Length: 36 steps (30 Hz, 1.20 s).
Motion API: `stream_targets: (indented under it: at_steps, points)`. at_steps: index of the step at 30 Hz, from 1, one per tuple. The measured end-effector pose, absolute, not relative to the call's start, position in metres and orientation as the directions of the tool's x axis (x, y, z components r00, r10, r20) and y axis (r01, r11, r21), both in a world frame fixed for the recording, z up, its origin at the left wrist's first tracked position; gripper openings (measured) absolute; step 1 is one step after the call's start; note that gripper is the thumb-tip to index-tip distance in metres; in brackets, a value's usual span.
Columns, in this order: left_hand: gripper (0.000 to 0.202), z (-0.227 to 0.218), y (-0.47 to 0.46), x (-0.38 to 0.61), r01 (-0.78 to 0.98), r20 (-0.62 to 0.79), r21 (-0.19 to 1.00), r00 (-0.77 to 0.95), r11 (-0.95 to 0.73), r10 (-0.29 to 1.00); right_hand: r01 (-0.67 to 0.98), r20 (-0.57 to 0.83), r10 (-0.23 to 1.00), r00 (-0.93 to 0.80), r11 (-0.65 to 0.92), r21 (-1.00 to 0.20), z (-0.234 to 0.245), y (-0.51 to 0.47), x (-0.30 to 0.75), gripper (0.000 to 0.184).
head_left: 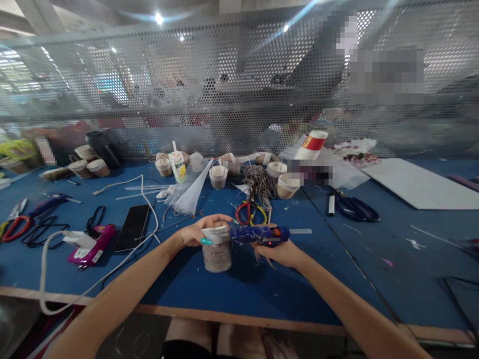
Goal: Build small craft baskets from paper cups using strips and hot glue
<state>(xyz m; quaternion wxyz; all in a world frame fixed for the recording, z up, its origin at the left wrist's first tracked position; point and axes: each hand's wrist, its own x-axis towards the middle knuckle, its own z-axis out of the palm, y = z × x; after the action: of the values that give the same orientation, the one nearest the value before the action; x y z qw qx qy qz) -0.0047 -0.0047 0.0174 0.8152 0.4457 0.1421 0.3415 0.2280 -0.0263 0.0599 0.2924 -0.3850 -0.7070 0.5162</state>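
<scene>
My left hand (197, 231) grips the rim of a paper cup (217, 249) whose lower half is wrapped in grey-brown twine; the cup stands on the blue table (239, 289). My right hand (279, 252) is closed around a dark blue hot glue gun (260, 234), held level with its nozzle touching the cup's upper edge. Both hands are near the table's front edge, in the middle of the view.
Behind the cup lie red-handled pliers (249, 212), a bundle of twine (259, 182) and several paper cups (218, 175). To the left are a black phone (131, 227), a pink glue gun (92, 244) and white cable. Dark scissors (354, 207) and a white board (419, 187) lie right. A perforated metal screen (239, 89) backs the table.
</scene>
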Motion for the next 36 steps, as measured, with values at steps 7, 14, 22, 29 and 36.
stream_targets:
  at_steps: [7, 14, 22, 29, 36]
  points:
    - [0.084, 0.0177, -0.0047, -0.0049, -0.435, 0.079, 0.82, 0.73, 0.372, 0.678, 0.253, -0.017, 0.837, -0.546, 0.145, -0.956, 0.06, -0.0244, 0.2302, 0.016]
    - [0.083, 0.0178, -0.0062, -0.0034, -0.412, 0.045, 0.826, 0.729, 0.385, 0.683, 0.257, 0.01, 0.879, -0.476, 0.15, -0.955, 0.056, -0.0246, 0.2281, 0.02]
    - [0.083, 0.0188, -0.0053, -0.004, -0.399, 0.045, 0.827, 0.749, 0.396, 0.661, 0.24, -0.013, 0.844, -0.537, 0.138, -0.961, 0.0536, -0.0257, 0.2261, 0.024]
    - [0.08, 0.0229, -0.0075, -0.0027, -0.404, 0.043, 0.826, 0.741, 0.394, 0.67, 0.262, 0.008, 0.874, -0.486, 0.154, -0.953, 0.0538, -0.0247, 0.2276, 0.02]
    - [0.083, 0.0179, -0.0061, -0.0043, -0.427, 0.076, 0.814, 0.751, 0.395, 0.656, 0.255, -0.017, 0.85, -0.526, 0.138, -0.957, 0.0556, -0.0241, 0.2295, 0.016]
